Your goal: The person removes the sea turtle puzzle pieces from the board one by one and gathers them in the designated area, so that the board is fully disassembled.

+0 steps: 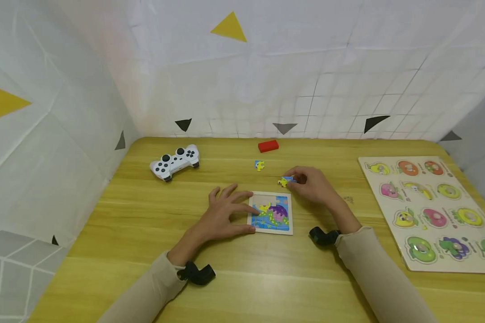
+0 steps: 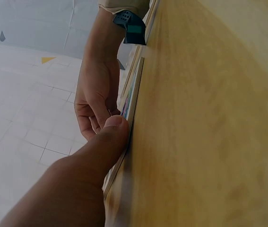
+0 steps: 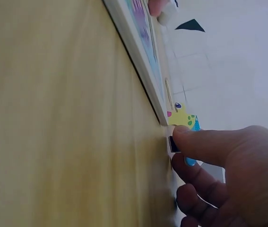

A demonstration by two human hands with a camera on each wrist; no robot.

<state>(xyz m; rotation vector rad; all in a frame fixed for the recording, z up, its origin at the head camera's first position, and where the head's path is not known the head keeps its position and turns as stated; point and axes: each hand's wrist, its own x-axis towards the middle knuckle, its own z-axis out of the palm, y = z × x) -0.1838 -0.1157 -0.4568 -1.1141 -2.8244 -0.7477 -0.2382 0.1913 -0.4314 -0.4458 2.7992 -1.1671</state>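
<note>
In the head view, my left hand rests at the left side of a small framed jigsaw puzzle. Its fingers are spread; the thumb touches the near left corner and one fingertip reaches over the picture. The partly filled picture shows purple, green and blue; its upper left part is bare. Just past the frame's upper right corner, my right hand pinches a yellow and blue jigsaw piece between thumb and fingers. A second loose jigsaw piece lies on the table beyond the frame.
A red block lies near the back edge of the wooden table. At the back left sits a white game controller. A large wooden fruit puzzle board takes up the right side. White sheeting stands behind the table.
</note>
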